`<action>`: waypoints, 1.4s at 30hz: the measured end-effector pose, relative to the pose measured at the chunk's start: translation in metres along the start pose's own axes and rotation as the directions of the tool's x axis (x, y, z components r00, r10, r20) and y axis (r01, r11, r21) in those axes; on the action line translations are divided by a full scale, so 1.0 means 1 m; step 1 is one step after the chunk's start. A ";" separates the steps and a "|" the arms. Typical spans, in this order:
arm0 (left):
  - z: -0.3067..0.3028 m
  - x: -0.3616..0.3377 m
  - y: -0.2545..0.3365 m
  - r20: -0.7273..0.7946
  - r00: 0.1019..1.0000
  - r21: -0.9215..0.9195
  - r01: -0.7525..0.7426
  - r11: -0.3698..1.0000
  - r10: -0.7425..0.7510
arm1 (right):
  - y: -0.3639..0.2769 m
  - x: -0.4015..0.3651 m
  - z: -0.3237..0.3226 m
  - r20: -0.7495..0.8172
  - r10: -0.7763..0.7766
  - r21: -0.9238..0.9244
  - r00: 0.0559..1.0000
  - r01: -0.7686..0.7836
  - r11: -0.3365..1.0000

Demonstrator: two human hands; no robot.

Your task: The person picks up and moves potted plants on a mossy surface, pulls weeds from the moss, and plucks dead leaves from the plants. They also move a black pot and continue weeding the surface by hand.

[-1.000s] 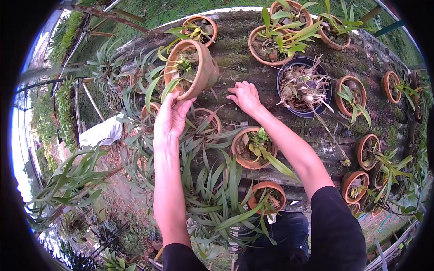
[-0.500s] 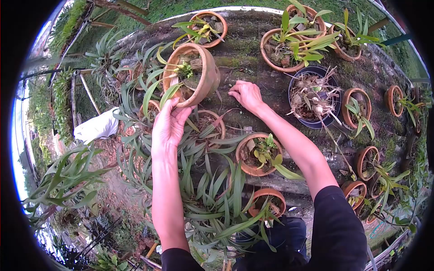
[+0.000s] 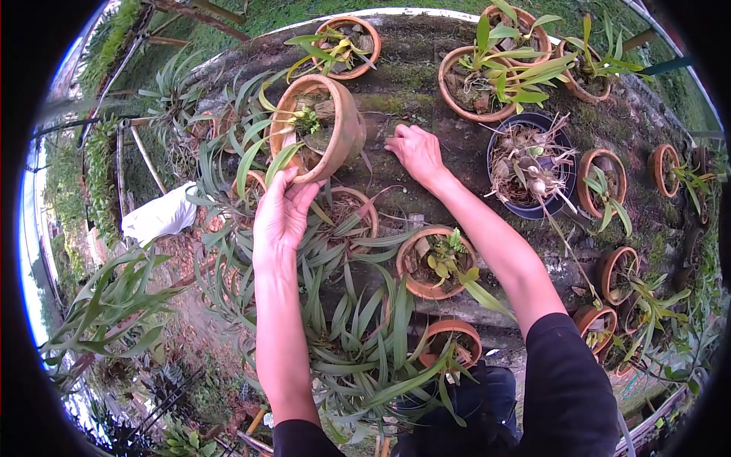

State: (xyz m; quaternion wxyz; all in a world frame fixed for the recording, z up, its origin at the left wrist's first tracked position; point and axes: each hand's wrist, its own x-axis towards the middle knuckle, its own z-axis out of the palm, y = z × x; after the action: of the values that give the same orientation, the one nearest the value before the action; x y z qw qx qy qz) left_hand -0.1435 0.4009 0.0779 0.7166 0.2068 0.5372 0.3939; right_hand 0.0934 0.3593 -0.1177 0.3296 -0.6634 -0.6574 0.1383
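Raised and tilted at the upper left, a clay pot point(image 3: 352, 126) holds a small leafy plant point(image 3: 306, 120). My left hand point(image 3: 283, 209) grips the pot's lower rim, thumb and fingers around it. My right hand point(image 3: 415, 152) is over the mossy corrugated surface point(image 3: 396, 114), right of the pot and not touching it. Its fingers are curled together; whatever they may hold is too small to make out. Below the raised pot stands another clay pot point(image 3: 373, 221) among long narrow leaves.
A black pot point(image 3: 567, 179) with dry bulbs stands right of my right hand. Clay pots with plants stand at the top, right and below, including one pot point(image 3: 407, 283) between my forearms. Long leaves point(image 3: 365, 335) spread beside my left forearm. A white sack point(image 3: 161, 215) lies at the left.
The raised pot has shifted slightly left with my left hand. My right hand has moved slightly up, and its fingers have changed pose a little.
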 end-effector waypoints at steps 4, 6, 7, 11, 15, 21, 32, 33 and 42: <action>-0.001 0.000 0.001 0.016 1.000 0.023 0.006 1.000 -0.006 | 0.007 0.004 0.009 0.083 -0.116 -0.120 0.990 0.125 0.985; -0.004 0.001 0.001 0.012 1.000 0.021 0.007 1.000 -0.007 | 0.010 0.005 0.008 0.074 -0.127 -0.069 0.989 0.133 0.989; -0.003 0.000 0.001 0.007 1.000 0.016 0.001 1.000 -0.001 | 0.008 0.006 0.008 0.055 -0.110 -0.041 0.992 0.112 0.993; -0.002 -0.003 0.002 -0.006 1.000 0.006 -0.005 1.000 0.005 | -0.014 0.003 -0.010 -0.193 0.016 0.194 0.981 0.022 0.981; -0.007 0.001 0.003 -0.014 1.000 0.010 -0.007 1.000 0.007 | -0.037 -0.025 -0.054 -0.096 0.231 0.410 0.968 -0.173 0.895; -0.004 0.006 -0.004 -0.027 0.999 0.009 -0.018 1.000 0.018 | -0.071 -0.089 -0.136 0.105 0.354 0.491 0.929 -0.358 0.794; 0.000 0.012 -0.018 0.010 1.000 0.044 0.003 0.999 -0.004 | -0.102 -0.301 -0.313 0.490 0.626 -0.220 0.606 -0.609 0.762; 0.002 0.012 -0.018 0.013 1.000 0.044 0.008 0.999 -0.009 | -0.107 -0.343 -0.330 0.664 0.641 -0.433 0.385 -0.501 0.749; 0.018 0.019 -0.032 0.044 0.999 0.024 0.011 1.000 -0.012 | -0.095 -0.298 -0.274 0.492 0.625 0.185 0.606 -0.775 0.605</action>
State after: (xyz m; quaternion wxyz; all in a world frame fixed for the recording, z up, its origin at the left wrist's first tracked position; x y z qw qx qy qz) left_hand -0.1138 0.3990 0.0494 0.7281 0.2208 0.5271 0.3786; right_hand 0.1590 -0.0055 0.0711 0.2348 -0.7528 -0.3465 0.5081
